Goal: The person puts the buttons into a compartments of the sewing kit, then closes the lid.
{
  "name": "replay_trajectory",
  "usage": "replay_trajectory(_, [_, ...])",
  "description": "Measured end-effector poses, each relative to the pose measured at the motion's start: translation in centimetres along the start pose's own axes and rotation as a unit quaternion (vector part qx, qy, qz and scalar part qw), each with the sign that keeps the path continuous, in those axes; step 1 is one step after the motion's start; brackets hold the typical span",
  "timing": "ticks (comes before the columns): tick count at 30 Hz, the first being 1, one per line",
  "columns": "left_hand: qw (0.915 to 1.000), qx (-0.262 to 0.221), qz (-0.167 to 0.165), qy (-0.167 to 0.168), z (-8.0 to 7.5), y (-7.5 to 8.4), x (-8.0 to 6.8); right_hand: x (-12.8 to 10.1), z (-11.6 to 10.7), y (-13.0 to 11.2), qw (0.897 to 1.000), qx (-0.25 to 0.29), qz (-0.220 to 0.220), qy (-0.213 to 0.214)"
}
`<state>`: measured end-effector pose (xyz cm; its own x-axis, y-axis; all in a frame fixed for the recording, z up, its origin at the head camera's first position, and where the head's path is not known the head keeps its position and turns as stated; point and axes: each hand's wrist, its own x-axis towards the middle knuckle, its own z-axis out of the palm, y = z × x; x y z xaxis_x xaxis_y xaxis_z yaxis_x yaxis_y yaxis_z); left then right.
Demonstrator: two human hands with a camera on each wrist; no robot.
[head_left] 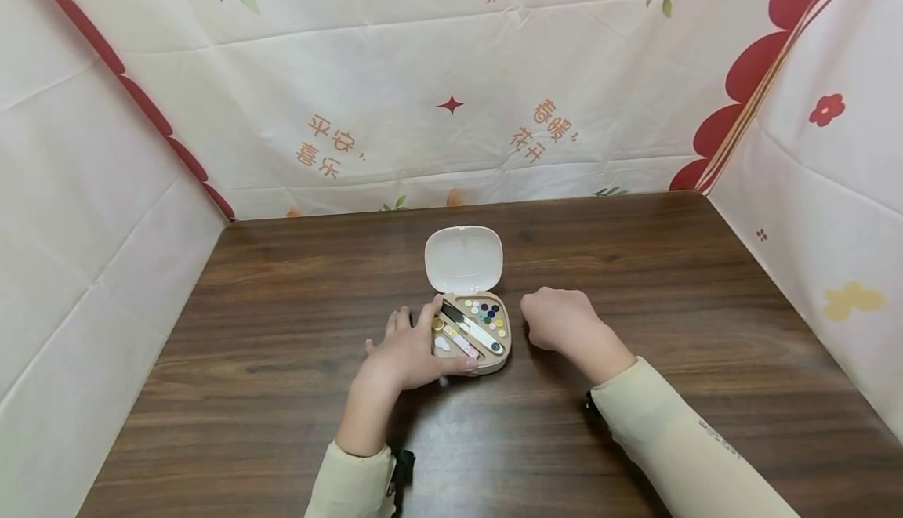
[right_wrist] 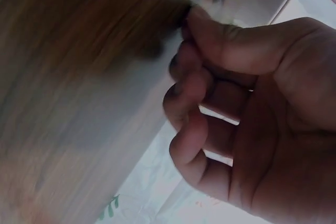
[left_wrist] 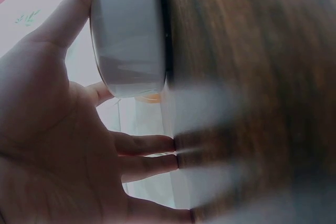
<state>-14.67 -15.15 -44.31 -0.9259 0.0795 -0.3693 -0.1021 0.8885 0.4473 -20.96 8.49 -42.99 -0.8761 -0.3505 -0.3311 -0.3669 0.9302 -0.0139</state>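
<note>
An open sewing kit (head_left: pixel 506 322) lies on the table with its white lid (head_left: pixel 463 259) tipped back. In its tray are small coloured buttons (head_left: pixel 487 314), a pair of thread snips (head_left: pixel 482 336) with a white handle, a pink-and-yellow strip (head_left: pixel 460 341) and a gold round piece (head_left: pixel 438 324). My left hand (head_left: pixel 404 357) grips the box between thumb and index finger; its other fingers spread over the table. Right of the box, my right hand (head_left: pixel 560 318) is low at the tabletop, fingers curled, thumb (right_wrist: pixel 231 45) against the index finger. Nothing shows clearly between those tips.
The brown wooden table (head_left: pixel 282 330) extends around the box. A white printed cloth (head_left: pixel 395 110) hangs behind it and on both sides. Both wrists have pale sleeves, such as the right sleeve (head_left: pixel 677 440).
</note>
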Motion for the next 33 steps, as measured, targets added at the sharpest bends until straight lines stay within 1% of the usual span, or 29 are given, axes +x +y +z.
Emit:
replay_trajectory(8, [1.0,-0.003,0.002,0.0,-0.1,0.1,0.1,-0.7,0.2,-1.2,1.0,-0.013,-0.004,-0.02])
replay_trajectory(15, [1.0,0.001,0.003,0.001,0.1,0.2,0.0,-0.9,0.6,-0.7,1.0,0.007,0.013,-0.024])
replay_trajectory(21, [1.0,-0.001,0.002,0.002,0.1,0.1,0.2,-1.0,0.6,-0.7,1.0,0.008,0.018,-0.012])
replay_trajectory(27, [1.0,-0.003,0.004,0.007,0.1,-0.1,0.0,-1.1,0.4,-0.1,1.0,0.02,0.003,-0.01])
replay_trajectory(33, [1.0,-0.004,0.001,0.001,0.2,0.0,0.0,-1.4,-0.2,0.5,0.999,0.027,-0.019,-0.01])
